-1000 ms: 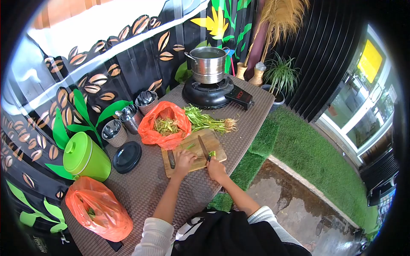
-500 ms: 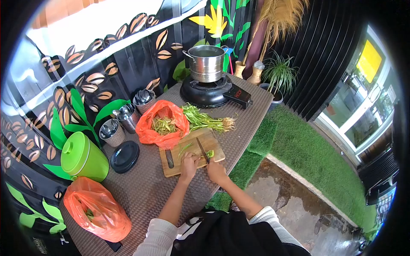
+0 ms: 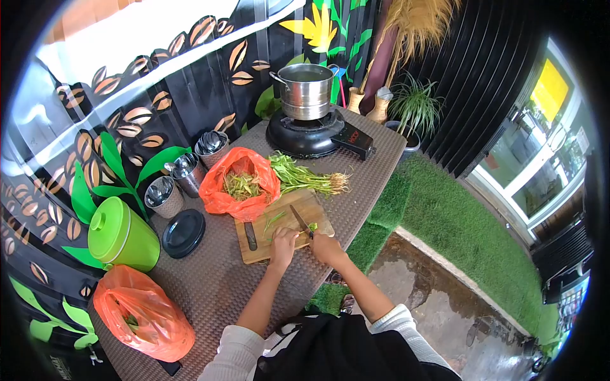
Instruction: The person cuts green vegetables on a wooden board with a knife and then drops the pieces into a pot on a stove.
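Observation:
A wooden cutting board [image 3: 289,219] lies on the brown woven table. My right hand [image 3: 326,249] is closed round the handle of a knife [image 3: 297,216], its blade pointing away over the board. Close on its left, my left hand [image 3: 283,245] has its fingers bent together at the board's near edge; what they pinch is too small to make out. A small green piece [image 3: 312,227] sits beside the knife blade, and thin green stems [image 3: 274,221] lie on the board. Another dark-handled knife [image 3: 251,236] rests at the board's left side.
Behind the board are an open orange bag [image 3: 216,190] of greens and a rooted bunch [image 3: 311,181]. A steel pot [image 3: 306,95] stands on a black burner [image 3: 298,143]. Leftward are cutlery cups, black plates [image 3: 183,233], a green container [image 3: 130,238] and another orange bag [image 3: 149,317].
My right hand has shifted slightly right and turned, with the knife still in it. My left hand stays near the board's front edge. The view has shifted a little.

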The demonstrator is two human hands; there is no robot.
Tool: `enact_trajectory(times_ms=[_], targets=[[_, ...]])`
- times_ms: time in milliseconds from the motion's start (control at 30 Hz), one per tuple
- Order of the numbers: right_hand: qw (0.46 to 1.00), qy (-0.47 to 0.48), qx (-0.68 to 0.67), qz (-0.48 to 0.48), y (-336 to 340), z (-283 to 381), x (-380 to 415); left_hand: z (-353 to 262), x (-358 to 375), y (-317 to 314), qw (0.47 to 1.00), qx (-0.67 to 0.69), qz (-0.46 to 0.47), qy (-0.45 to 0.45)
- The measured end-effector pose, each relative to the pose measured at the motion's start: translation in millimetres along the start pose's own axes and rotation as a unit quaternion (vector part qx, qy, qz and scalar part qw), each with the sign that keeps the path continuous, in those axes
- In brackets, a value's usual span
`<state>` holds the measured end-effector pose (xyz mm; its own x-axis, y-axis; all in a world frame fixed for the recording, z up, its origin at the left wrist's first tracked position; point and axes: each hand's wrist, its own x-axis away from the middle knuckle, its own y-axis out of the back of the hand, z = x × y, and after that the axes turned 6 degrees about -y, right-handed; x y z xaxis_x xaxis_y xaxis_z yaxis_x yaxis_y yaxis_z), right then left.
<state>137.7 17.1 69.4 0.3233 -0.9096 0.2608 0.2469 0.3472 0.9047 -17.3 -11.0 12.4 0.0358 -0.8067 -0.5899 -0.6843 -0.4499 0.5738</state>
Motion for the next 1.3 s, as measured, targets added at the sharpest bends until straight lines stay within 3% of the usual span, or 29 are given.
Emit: enact_trajectory(times_ms=[167,233,333,567,733,967,1033,1300], targets=[[0.997,0.061,0.033,0.016,10.3,10.8,19.1,-2.3,3.3,-2.5,1.000,-0.022,-0.022,0.004],[0.998,-0.033,-0.022,-0.041,-19.8,14.2,16.7,-0.3,3.7,-2.0,0.999,-0.035,-0.019,0.006],[0.995,-0.056,-0.011,-0.084,-38.6,22.0,17.3,4.6,5.9,-5.6,1.000,-0.020,-0.017,0.010],[0.997,0.008,-0.037,-0.064,-31.3,6.9,-2.9,4.1,7.0,-7.2,0.999,-0.019,-0.020,0.033],[0.996,-0.060,-0.008,-0.065,-41.7,25.4,12.8,0.8,5.6,-4.4,0.999,-0.024,-0.020,0.031],[0.997,-0.010,-0.042,-0.064,-41.1,13.4,-3.5,-1.1,6.1,-4.0,0.998,-0.027,-0.030,0.037],[0.995,-0.070,-0.008,-0.073,-50.6,24.6,10.7,-0.3,5.3,-4.7,0.998,-0.027,-0.038,0.038],[0.992,-0.094,-0.022,-0.078,-37.8,18.1,6.3,-4.9,13.3,2.3,0.998,-0.054,-0.014,-0.003]])
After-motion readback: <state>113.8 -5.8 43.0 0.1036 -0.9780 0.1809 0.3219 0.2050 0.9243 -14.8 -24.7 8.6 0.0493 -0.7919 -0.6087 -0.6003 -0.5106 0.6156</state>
